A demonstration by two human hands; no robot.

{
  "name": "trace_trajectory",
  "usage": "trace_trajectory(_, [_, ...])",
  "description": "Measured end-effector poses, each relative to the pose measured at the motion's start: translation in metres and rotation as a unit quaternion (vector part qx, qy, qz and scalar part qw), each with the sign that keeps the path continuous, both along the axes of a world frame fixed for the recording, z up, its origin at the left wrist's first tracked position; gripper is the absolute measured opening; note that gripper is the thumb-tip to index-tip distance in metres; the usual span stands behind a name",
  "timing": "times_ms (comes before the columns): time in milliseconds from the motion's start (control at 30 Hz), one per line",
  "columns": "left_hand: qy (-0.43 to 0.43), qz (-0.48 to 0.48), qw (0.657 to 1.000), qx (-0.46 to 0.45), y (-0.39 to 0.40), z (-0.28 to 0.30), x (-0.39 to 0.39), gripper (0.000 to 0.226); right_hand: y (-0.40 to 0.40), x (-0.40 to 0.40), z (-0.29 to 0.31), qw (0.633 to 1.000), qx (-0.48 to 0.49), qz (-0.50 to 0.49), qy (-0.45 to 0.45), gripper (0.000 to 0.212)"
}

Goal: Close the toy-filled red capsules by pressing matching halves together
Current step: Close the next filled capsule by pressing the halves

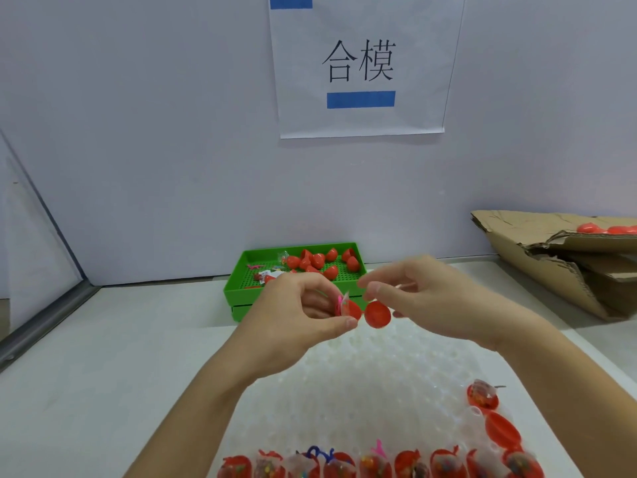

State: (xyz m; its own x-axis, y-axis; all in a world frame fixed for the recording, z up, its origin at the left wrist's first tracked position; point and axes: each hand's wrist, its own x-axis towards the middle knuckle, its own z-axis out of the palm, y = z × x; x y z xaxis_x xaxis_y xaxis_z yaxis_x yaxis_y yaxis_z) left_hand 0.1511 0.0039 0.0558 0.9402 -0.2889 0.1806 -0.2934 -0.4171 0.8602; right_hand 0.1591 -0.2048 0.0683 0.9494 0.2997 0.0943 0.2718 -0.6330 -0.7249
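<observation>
- Left hand [303,308]: raised above the worktop [113,339], thumb and fingers pinching a red capsule half [352,310] from which a pink toy in a clear wrapper [342,301] protrudes
- Right hand [427,291]: raised opposite the left, fingers curled around a second red half [377,314], its rounded outside facing the camera
- The two halves: side by side between the hands, nearly touching, not joined
- Bubble-wrap sheet [362,374]: spread on the worktop below the hands
- Row of open toy-filled halves [375,465]: along the near edge of the sheet, with further ones at its right edge [482,395]
- Green tray [241,288]: behind the hands against the wall, holding loose red halves [319,262] and wrapped toys
- Cardboard box [551,263]: far right, red capsules [606,229] visible inside
- Paper sign [360,63]: on the wall, with printed characters
</observation>
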Motion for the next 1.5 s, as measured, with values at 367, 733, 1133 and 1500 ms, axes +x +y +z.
trace_trajectory(367, [-0.046, 0.017, 0.999, -0.014, -0.008, -0.005, -0.006, 0.017, 0.018, -0.006, -0.006, 0.990, 0.068, 0.034, -0.119, 0.016])
trace_trajectory(733, [-0.034, -0.002, 0.999, -0.034, -0.005, 0.000, -0.008, 0.019, 0.015, -0.006, -0.004, 0.983, 0.094, 0.042, -0.149, 0.027])
trace_trajectory(1133, [-0.042, -0.005, 0.999, -0.020, -0.004, 0.002, -0.008, 0.020, 0.005, -0.008, 0.005, 0.981, 0.102, 0.073, -0.150, 0.019])
trace_trajectory(1500, [-0.036, -0.008, 0.999, -0.011, -0.005, 0.002, -0.009, 0.023, 0.006, -0.004, 0.001, 0.980, 0.079, 0.082, -0.161, 0.019])
